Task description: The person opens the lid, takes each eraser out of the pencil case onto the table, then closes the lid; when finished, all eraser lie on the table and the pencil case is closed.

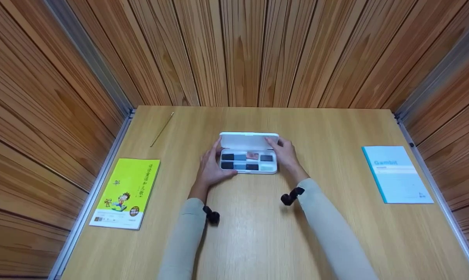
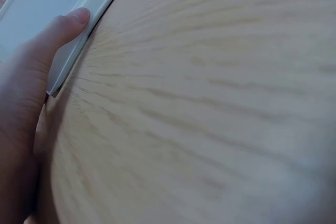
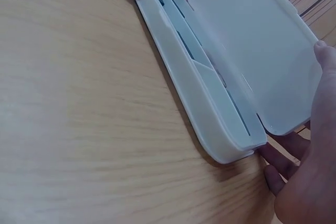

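A white paint box [image 1: 248, 171] lies on the table with its hinged lid [image 1: 246, 140] raised. Inside are two rows of compartments holding dark, grey-blue, pinkish and pale blocks. My left hand [image 1: 212, 168] grips the box at its left end, the thumb [image 2: 79, 17] over the front rim and the fingers along the side. At the right end, my right hand [image 1: 287, 153] holds the lid, its thumb [image 3: 324, 53] against the inner face. The other right fingers [image 3: 278, 163] reach round behind the box's corner, partly hidden by it.
A yellow-green book [image 1: 127, 190] lies on the table at the left, with a thin stick like a brush [image 1: 162, 129] behind it. To the right lies a pale blue book [image 1: 398, 175] marked "Gambit". Wooden panel walls [image 1: 242, 54] enclose the table's back and sides.
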### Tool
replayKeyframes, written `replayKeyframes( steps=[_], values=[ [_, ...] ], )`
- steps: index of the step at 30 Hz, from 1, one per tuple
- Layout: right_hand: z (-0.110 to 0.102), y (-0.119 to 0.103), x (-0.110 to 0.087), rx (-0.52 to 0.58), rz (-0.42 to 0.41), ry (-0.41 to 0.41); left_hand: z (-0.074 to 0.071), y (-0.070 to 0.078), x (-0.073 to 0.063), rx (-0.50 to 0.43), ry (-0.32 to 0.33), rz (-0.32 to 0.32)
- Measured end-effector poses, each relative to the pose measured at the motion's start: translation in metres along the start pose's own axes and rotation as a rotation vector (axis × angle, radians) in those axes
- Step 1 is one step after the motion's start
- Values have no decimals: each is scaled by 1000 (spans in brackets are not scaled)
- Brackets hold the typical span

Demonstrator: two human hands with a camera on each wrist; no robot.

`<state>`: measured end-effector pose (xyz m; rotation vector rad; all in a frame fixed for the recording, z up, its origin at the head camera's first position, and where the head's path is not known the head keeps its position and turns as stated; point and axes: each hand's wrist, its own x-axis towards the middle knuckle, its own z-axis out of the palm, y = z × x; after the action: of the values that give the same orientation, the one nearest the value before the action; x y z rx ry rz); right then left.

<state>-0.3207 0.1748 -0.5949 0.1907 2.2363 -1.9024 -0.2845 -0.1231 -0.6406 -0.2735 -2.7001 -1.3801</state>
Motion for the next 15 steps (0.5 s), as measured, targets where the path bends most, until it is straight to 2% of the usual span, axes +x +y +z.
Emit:
replayKeyframes(
  steps=[9, 15],
  values=[
    [-8, 7, -2, -123, -80, -8, -4, -1, 3, -59, -18, -56],
    [-20, 10, -7, -173, -129, -41, -3, -1, 4, -52, -31, -68]
  ],
)
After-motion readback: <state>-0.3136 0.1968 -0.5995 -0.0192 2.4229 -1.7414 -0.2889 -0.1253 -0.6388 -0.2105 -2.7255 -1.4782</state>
